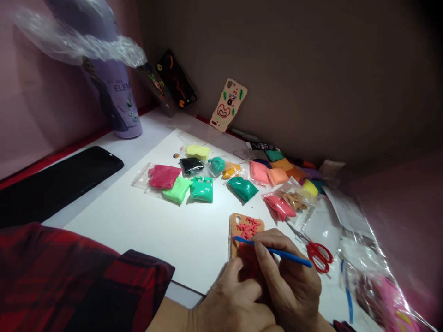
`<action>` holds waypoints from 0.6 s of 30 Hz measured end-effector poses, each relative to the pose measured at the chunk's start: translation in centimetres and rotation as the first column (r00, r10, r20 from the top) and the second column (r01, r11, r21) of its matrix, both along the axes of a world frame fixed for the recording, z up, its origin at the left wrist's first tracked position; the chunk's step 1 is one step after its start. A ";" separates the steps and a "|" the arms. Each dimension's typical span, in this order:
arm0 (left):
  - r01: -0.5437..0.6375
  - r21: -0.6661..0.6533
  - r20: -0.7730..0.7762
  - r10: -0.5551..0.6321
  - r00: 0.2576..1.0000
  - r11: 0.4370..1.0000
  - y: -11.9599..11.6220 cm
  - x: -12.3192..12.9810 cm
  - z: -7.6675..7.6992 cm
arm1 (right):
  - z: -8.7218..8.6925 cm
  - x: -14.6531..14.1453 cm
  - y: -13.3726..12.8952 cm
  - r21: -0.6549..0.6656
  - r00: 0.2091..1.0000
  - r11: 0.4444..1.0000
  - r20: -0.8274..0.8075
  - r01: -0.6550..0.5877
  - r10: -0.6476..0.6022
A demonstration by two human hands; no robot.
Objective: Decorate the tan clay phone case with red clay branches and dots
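Note:
My right hand [290, 276] pinches a blue modelling tool [289, 256]. The tool's tip meets red clay on a tan phone case [235, 226]. Raised red clay pieces [248, 227] form a pattern on the upper part of the case. Closed around the lower end of the case is my left hand [231, 295], its fingers curled; that end is hidden behind both hands. The case is at the near edge of a white board [194, 226]. Just beyond it are a green clay packet [242, 189] and a coral red one [279, 206].
Several clay packets [164, 176] spread across the board's far side. Red-handled scissors [320, 256] lie right of my hands. A black phone [69, 180] rests at left, near a purple tumbler [119, 99]. Decorated phone cases [229, 103] lean against the back wall. Plastic bags [374, 281] occupy the right.

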State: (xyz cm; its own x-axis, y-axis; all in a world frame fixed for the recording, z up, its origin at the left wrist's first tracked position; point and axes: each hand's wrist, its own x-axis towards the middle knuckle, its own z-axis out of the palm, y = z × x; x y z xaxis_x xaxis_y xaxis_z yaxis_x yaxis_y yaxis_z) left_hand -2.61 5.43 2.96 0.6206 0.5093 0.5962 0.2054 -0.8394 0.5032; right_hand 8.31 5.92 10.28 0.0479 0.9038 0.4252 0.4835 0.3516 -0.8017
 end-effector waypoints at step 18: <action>-0.007 -0.022 0.077 0.008 0.997 1.000 0.2 -1.2 1.5 | 0.0 -0.1 0.0 0.001 1.000 1.000 0.006 -0.022 0.022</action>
